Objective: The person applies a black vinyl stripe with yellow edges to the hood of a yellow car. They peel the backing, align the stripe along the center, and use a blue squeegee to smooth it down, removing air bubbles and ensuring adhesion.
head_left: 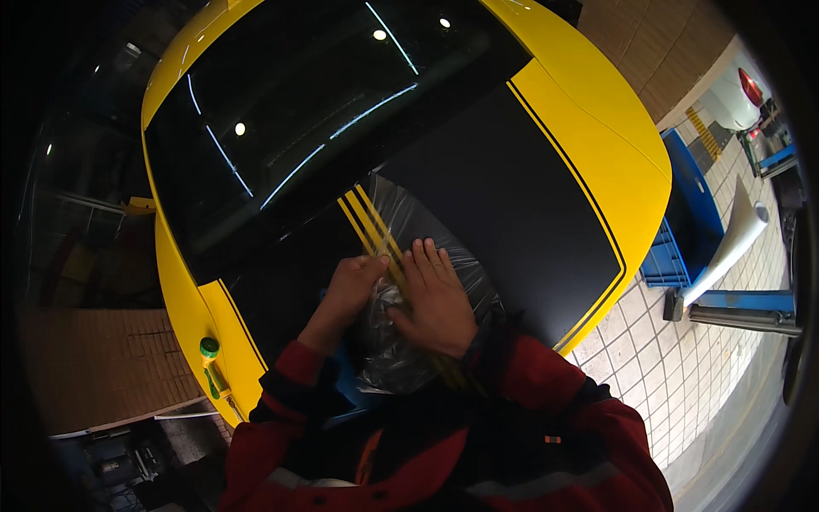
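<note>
A yellow car with a matte black panel [503,188] is in front of me, its dark window glass [299,102] on the far side. Narrow yellow stripes [365,224] run down the panel's middle. Crumpled clear plastic film [418,218] lies over part of the stripes and hangs toward my body. My right hand [437,299] is spread flat on the film, over the stripes. Just left of it, my left hand [348,294] is closed, thumb and fingers pinched at the film's edge beside the stripes. The fingertips are partly hidden.
A green and yellow spray nozzle [210,363] rests at the car's left edge. On the tiled floor to the right stand a blue crate [670,256], a white roll [738,235] and a blue metal beam [751,300]. A white car [735,98] is at the far right.
</note>
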`<state>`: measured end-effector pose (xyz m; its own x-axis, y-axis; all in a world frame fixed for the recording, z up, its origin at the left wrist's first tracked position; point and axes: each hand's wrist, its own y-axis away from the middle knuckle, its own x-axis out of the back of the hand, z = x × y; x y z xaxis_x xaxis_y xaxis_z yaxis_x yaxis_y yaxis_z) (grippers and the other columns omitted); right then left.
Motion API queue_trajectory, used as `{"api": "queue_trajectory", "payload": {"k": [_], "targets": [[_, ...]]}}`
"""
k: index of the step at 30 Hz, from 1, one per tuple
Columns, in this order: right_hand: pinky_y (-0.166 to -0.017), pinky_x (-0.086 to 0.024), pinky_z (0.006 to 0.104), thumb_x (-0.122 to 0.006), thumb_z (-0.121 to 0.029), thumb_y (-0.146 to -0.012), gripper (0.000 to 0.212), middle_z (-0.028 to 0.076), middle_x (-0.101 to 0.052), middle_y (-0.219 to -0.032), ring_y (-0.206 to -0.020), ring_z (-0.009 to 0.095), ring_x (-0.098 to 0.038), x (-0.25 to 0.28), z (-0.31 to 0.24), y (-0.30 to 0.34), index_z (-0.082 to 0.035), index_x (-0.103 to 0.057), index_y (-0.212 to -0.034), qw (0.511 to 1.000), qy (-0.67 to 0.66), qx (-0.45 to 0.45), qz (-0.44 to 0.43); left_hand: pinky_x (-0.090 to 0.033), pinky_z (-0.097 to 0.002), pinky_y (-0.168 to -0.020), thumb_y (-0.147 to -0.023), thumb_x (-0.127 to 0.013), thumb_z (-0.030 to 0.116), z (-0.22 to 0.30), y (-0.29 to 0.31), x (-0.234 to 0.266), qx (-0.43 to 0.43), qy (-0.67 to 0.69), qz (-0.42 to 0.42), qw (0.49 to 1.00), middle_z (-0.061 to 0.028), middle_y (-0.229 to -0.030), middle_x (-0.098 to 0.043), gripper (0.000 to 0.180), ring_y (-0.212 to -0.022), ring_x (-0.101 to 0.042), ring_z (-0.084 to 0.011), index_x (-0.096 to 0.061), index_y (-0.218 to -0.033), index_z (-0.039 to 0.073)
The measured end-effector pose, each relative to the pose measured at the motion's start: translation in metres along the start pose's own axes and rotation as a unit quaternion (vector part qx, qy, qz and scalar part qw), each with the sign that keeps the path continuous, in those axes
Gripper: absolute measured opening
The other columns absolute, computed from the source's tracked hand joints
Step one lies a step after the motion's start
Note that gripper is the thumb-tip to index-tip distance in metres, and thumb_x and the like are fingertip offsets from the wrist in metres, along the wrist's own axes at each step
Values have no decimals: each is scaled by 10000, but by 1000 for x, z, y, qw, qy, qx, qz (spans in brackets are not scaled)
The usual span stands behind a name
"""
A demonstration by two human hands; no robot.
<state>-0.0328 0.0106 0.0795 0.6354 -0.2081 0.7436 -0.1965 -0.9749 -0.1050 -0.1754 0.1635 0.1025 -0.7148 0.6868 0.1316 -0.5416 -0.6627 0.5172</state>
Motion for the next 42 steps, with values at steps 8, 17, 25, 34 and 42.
{"api": "queue_trajectory", "payload": {"k": [8, 17, 25, 34, 42], "targets": [[-1420, -168, 560, -772, -443, -999, 976, 405, -348, -1754, -1706, 502, -259, 0, -3, 3, 158, -394, -1668, 1000, 8, 18, -19, -472, -226, -616, -1150, -656, 254, -14, 1, 4, 26, 32, 4, 999, 10, -825, -717, 323, -672, -612, -35, -795, -1091, -31], [-1420, -171, 564, -773, -441, -1006, 982, 411, -337, -1754, -1703, 513, -252, 0, -6, 5, 167, -379, -1669, 999, 12, 26, -33, -484, -228, -613, -1149, -672, 262, -11, 11, 6, 37, 29, 7, 999, 1, -826, -719, 323, -673, -626, -47, -785, -1048, -23], [-1419, -174, 568, -772, -442, -1010, 967, 411, -345, -1748, -1705, 509, -250, -2, -8, 8, 159, -391, -1664, 999, 13, 33, -34, -494, -232, -617, -1154, -669, 266, -9, 20, 6, 39, 0, 21, 999, -9, -825, -739, 339, -681, -643, -52, -791, -1004, -13], [-1421, -171, 567, -771, -459, -1007, 972, 404, -353, -1748, -1708, 499, -254, -4, -7, 11, 158, -401, -1660, 998, 13, 44, -42, -466, -231, -576, -1155, -671, 281, -31, 19, 10, 32, 33, 23, 999, 0, -801, -726, 345, -639, -609, -38, -795, -1025, -14], [-1419, -177, 575, -784, -453, -997, 961, 395, -373, -1740, -1703, 503, -262, -7, -9, 13, 155, -424, -1648, 998, 6, 49, -42, -445, -224, -548, -1154, -682, 292, -35, 25, 10, 42, 62, 33, 997, 2, -779, -715, 345, -608, -588, -35, -779, -989, 5]]}}
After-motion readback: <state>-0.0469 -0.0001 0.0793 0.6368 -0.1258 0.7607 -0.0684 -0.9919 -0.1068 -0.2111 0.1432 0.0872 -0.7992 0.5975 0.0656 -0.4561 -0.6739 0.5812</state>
